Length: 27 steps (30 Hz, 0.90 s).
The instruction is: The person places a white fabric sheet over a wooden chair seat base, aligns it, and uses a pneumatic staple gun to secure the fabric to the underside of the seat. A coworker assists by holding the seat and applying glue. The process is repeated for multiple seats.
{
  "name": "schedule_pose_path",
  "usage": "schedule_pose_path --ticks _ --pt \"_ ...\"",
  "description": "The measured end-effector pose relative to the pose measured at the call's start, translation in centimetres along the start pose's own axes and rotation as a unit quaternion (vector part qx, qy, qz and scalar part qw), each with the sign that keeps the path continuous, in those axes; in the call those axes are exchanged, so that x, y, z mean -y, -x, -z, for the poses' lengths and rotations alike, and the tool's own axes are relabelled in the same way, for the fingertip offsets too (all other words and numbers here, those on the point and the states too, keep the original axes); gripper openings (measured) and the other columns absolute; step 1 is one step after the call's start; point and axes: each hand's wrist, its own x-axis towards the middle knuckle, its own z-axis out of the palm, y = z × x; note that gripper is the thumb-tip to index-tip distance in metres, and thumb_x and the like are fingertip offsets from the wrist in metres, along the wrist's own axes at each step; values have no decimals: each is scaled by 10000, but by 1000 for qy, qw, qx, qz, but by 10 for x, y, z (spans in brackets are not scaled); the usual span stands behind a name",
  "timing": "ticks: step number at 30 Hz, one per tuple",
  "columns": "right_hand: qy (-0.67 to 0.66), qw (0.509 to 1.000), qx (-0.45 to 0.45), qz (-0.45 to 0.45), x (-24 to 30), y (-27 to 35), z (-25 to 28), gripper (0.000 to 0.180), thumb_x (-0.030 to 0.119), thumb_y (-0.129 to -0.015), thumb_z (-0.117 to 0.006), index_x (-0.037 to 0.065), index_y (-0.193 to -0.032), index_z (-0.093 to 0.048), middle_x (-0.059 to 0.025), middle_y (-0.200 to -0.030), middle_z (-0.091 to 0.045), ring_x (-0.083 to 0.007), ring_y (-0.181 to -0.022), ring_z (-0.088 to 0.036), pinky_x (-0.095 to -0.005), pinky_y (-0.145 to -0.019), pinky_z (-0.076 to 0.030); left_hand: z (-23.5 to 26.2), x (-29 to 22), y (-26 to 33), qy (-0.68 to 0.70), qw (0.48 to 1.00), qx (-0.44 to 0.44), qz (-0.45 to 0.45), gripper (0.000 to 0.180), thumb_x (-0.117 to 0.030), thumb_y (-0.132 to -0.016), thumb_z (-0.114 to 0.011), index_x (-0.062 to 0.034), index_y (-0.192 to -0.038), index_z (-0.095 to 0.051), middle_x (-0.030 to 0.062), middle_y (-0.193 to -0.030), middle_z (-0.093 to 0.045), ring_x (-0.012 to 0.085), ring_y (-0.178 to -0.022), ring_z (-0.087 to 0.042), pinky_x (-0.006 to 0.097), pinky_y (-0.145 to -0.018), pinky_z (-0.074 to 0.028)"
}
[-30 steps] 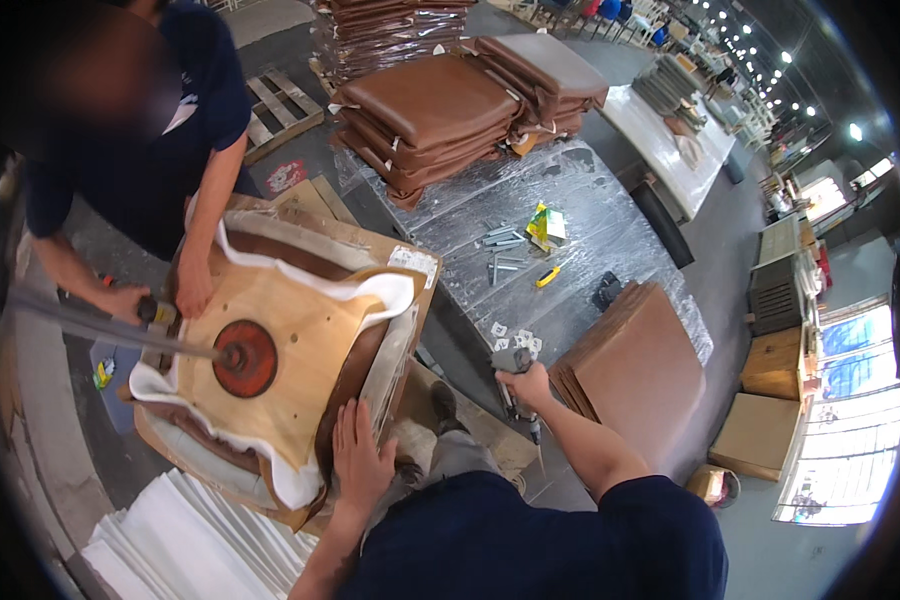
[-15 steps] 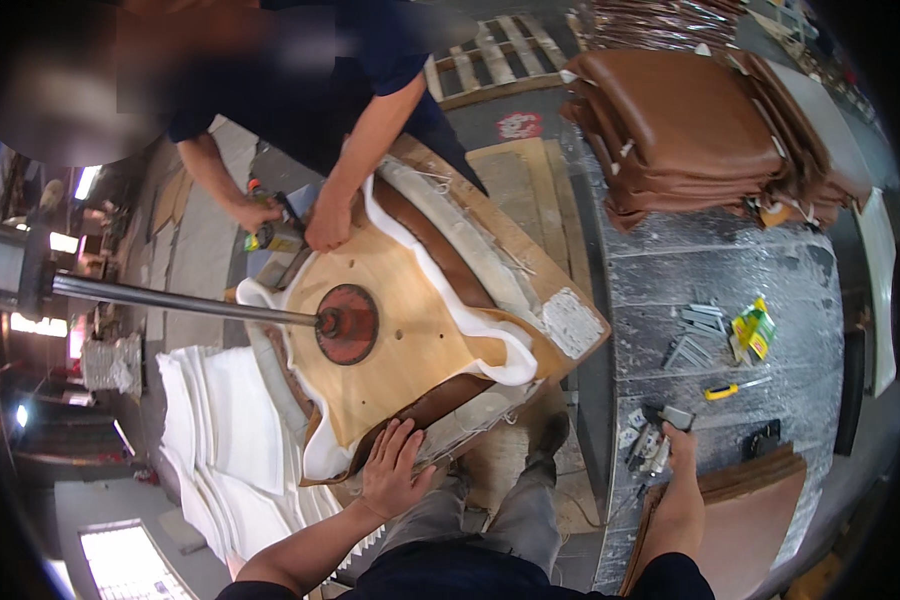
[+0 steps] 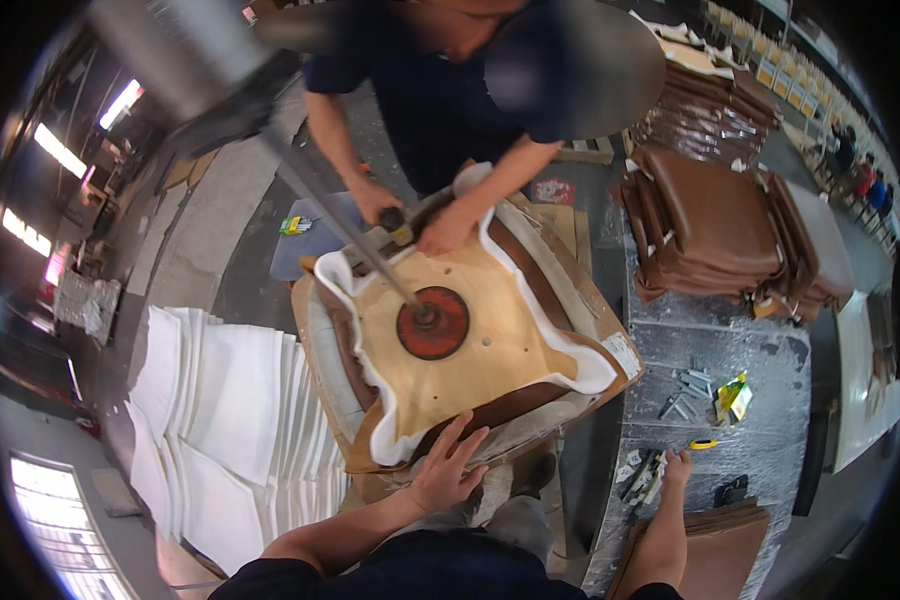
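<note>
A pale wooden panel (image 3: 380, 370), edged with white padding (image 3: 592, 372) and brown leather (image 3: 445, 425), lies under a round red press pad (image 3: 433, 338) on a metal rod. My left hand (image 3: 448, 472) rests with fingers spread on the leather at the panel's near edge, holding nothing. Over the table at the right, my right hand (image 3: 676, 470) is closed on what looks like a staple gun (image 3: 646, 478); its grip is mostly hidden. Across the panel, a co-worker has one hand (image 3: 448, 228) on the far edge and another hand (image 3: 378, 200) around a dark tool (image 3: 400, 228).
The plastic-covered table (image 3: 660, 345) carries stacked brown leather covers (image 3: 725, 215), staple strips (image 3: 688, 390), a yellow-green packet (image 3: 733, 399), a yellow-handled tool (image 3: 703, 444) and brown sheets (image 3: 715, 550). White padding sheets (image 3: 225, 400) are piled at left. The press rod (image 3: 335, 220) slants across the workspace.
The whole view has shifted as my head turned. My left hand stays at the leather edge and my right hand stays by the staple gun. The co-worker's hands remain at the far edge.
</note>
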Motion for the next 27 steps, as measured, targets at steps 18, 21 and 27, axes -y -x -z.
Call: schedule_pose_path --ticks 18,21,27 --pt "86 887 225 395 266 153 -148 741 482 -1049 -772 -13 -1575 -604 -254 -1497 -668 -338 -1374 -650 -442 -1141 -515 119 137 3 -120 875 -297 364 749 -146 -1038 -669 -96 -1715 -354 369 -1706 -359 569 -1485 -482 574 -1202 -452" --pt "196 855 213 431 272 167 -174 821 616 -1043 -700 16 -1594 -599 -323 -1505 -655 -427 -1423 -625 -472 -1213 -465 123 133 3 -104 876 -305 359 760 -135 -1031 -670 -105 -1720 -352 363 -1706 -363 559 -1489 -485 559 -1210 -453" --pt "327 830 132 432 263 180 -188 848 775 -1087 -381 154 -1617 -612 -353 -1679 -460 -527 -1600 -359 -563 -1340 -260 120 126 -7 -77 866 -303 389 753 -124 -1028 -648 -143 -1724 -360 337 -1729 -348 548 -1512 -471 553 -1224 -453"
